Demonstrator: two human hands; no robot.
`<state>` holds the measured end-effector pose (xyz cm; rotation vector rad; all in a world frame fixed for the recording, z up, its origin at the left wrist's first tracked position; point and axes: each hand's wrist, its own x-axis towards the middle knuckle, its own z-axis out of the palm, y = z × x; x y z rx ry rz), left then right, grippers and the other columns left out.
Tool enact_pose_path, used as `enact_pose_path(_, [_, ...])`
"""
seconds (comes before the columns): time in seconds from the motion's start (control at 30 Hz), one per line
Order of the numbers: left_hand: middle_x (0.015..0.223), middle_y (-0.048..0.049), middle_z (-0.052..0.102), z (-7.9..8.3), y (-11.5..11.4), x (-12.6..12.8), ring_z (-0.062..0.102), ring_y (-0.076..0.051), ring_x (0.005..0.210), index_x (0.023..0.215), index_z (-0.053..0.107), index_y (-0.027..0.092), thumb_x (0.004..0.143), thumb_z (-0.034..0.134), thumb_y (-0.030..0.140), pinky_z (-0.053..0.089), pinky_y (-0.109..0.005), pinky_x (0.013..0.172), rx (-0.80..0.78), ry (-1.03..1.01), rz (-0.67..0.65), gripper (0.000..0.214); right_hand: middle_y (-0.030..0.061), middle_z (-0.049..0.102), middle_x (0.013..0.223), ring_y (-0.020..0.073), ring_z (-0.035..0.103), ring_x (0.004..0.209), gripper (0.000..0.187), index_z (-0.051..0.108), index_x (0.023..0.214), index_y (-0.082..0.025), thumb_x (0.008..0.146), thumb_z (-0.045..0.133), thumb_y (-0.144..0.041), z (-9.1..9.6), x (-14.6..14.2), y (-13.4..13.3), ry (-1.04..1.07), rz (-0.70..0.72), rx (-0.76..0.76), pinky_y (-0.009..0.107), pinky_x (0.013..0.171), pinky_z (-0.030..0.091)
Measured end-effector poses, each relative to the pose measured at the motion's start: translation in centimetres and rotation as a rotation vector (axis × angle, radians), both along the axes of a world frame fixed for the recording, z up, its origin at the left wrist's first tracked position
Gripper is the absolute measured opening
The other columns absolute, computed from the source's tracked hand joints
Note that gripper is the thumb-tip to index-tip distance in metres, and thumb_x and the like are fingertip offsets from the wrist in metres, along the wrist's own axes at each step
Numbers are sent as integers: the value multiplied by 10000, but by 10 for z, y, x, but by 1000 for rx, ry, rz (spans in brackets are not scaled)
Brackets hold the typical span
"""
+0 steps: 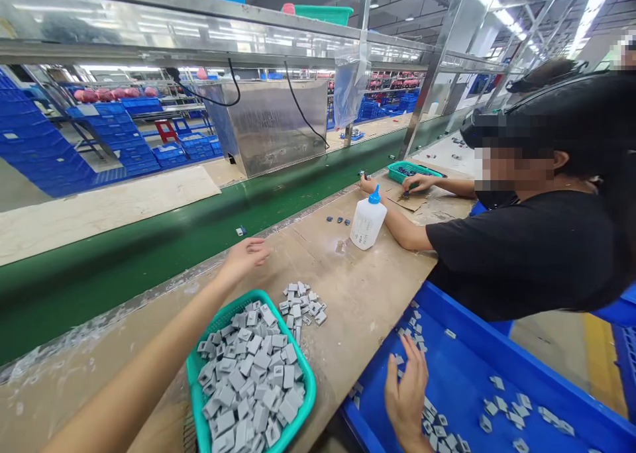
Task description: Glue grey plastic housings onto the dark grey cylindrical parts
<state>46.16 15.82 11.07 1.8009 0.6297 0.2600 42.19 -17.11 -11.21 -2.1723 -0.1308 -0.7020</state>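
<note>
My left hand is stretched out over the worktable near the green conveyor belt, fingers loosely apart and holding nothing. A small blue-grey part lies on the belt just beyond it. My right hand rests open with spread fingers in a blue tray, among scattered small grey parts. Between my arms stands a teal basket heaped with grey parts. A small pile of the same grey parts lies on the table beside the basket.
A person in a black shirt sits to my right, hands at a piece of cardboard and a second teal basket. A white bottle with a blue cap stands on the table. A metal box stands behind the belt.
</note>
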Motion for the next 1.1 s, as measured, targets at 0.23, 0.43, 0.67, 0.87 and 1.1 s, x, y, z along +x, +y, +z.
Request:
enact_pose_path(0.23, [1346, -170, 389, -3, -81, 98, 369, -270, 1238, 1270, 390, 116, 533, 829, 382, 277, -363, 1050, 243, -211, -175, 898, 209, 346, 1407, 352, 234, 1335, 765, 431, 1298, -1, 809, 195, -540, -129, 12, -86, 579, -164, -351, 570, 1071, 139])
enact_pose_path(0.43, [1423, -221, 219, -25, -148, 162, 223, -305, 1313, 1376, 166, 70, 490, 845, 436, 238, -401, 1066, 219, -241, -190, 1175, 152, 401, 1390, 296, 319, 1311, 751, 473, 1286, -46, 807, 159, -531, -153, 16, -101, 619, -93, -397, 472, 1081, 234])
enact_pose_path(0.67, [1157, -142, 526, -37, -190, 175, 472, -299, 1102, 1145, 437, 121, 548, 824, 256, 369, -452, 938, 236, -292, -106, 724, 149, 470, 1336, 320, 382, 1270, 739, 553, 1216, -67, 802, 148, -526, -151, 19, -97, 579, -141, -340, 506, 1061, 260])
enact_pose_path(0.87, [1067, -136, 555, -25, -188, 140, 528, -285, 1000, 1020, 426, 144, 489, 851, 314, 426, -416, 847, 148, -316, -52, 701, 172, 480, 1320, 330, 399, 1256, 708, 566, 1195, -29, 807, 167, -466, -146, 17, -98, 530, -128, -336, 498, 1047, 290])
enact_pose_path(1.1, [1015, -111, 611, 42, -170, 40, 585, -254, 915, 1011, 518, 126, 577, 746, 501, 486, -330, 758, 3, -468, -186, 618, 183, 559, 1234, 343, 457, 1208, 649, 620, 1109, -83, 782, 185, -437, -138, 17, -93, 473, -180, -283, 501, 1028, 330])
